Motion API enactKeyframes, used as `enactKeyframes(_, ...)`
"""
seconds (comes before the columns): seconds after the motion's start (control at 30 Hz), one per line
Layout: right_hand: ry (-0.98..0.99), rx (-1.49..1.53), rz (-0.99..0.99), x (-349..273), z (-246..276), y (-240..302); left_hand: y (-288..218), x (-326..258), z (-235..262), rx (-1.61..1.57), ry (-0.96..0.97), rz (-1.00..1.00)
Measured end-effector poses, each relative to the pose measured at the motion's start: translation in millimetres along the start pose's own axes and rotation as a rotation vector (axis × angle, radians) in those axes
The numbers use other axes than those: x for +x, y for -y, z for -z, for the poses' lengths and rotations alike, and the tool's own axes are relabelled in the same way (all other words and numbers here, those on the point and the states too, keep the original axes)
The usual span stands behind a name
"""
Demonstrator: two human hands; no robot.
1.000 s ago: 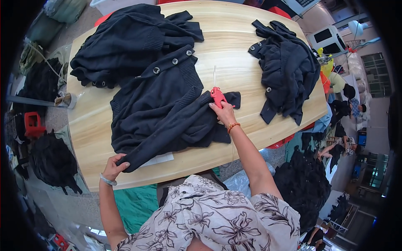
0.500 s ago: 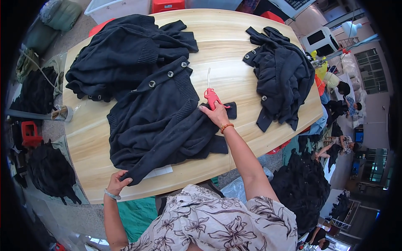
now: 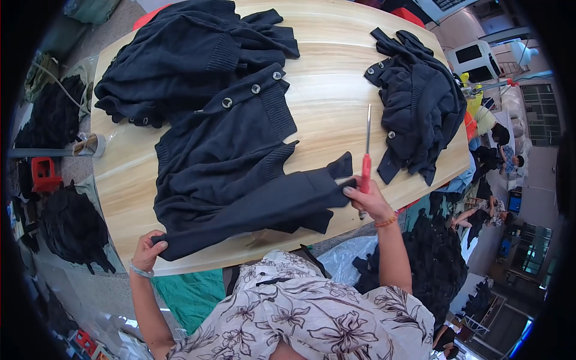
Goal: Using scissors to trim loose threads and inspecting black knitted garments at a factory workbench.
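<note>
A dark knitted cardigan (image 3: 207, 189) with large round buttons lies on the wooden table before me. My left hand (image 3: 147, 250) is closed on one end of its sleeve (image 3: 258, 208) at the table's near edge. The sleeve stretches taut across to my right hand (image 3: 373, 201), whose thumb meets the fabric by the cuff. That same hand is wrapped round a red air blow gun (image 3: 366, 171), its thin metal nozzle pointing away from me. Its trigger is hidden by the hand.
A heap of dark cardigans (image 3: 171, 66) covers the far left of the wooden table (image 3: 327, 78); another dark cardigan (image 3: 420, 102) lies at the right. Beside the table are a red stool (image 3: 45, 174), dark garment piles (image 3: 75, 228) and, farther right, other people (image 3: 492, 213).
My right hand has moved right with the air blow gun, drawing the sleeve out straight. My left hand has shifted slightly left and away from me, still gripping the sleeve's end.
</note>
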State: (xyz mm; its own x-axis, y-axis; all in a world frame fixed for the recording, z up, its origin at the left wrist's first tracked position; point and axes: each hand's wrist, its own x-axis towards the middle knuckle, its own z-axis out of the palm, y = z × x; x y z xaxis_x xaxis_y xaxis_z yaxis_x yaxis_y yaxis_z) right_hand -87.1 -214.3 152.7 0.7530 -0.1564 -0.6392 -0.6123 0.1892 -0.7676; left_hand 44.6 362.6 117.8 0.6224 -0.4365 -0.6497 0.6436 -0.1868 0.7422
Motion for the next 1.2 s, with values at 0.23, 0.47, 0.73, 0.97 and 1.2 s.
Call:
enactKeyframes(0.23, -0.127, -0.478, -0.070, 20.6, 7.5, -18.7, 14.5, 40.9, 6.7, 0.188, -0.125, -0.057)
enactKeyframes(0.47, -0.463, -1.182, -0.026, 51.8, -2.0, -68.1, 27.1, 85.2, -90.8, 1.244, -0.678, -0.701)
enactKeyframes(0.73, -0.719, -1.415, 0.284, -5.1, 43.9, -93.4, 27.0, 140.7, -320.6, 1.004, 0.116, -0.992)
enactKeyframes(0.97, -0.316, -0.879, 0.203, -50.2, 56.4, -82.3, 73.2, 176.5, -362.7, 1.439, 0.303, -0.960)
enactKeyframes(1.2, -0.164, -1.286, 0.126, -67.8, 67.3, -84.4, 66.8, 177.2, -367.5, 1.382, 0.402, -0.859)
